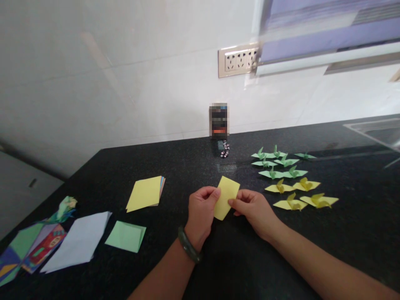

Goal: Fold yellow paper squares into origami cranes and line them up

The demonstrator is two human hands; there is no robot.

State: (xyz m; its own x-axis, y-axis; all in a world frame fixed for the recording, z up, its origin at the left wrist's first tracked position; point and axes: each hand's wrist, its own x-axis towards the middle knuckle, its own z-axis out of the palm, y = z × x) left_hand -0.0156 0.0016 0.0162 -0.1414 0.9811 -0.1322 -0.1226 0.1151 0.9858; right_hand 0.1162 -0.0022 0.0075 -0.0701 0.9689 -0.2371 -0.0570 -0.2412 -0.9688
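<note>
A folded yellow paper (226, 196) is held between both hands above the black counter (175, 166). My left hand (201, 214) pinches its left edge with fingers curled, a dark green bangle on the wrist. My right hand (251, 210) pinches the paper's right edge, fingers closed. To the right of my hands lie several folded yellow paper cranes (300, 193), with several green paper cranes (278, 163) beyond them.
A stack of coloured square sheets (146, 193), yellow on top, lies left of my hands. A green sheet (126, 236), white sheets (78, 241) and patterned paper (29, 248) lie at the near left. A small dark object (219, 121) leans against the wall. A sink (379, 131) is far right.
</note>
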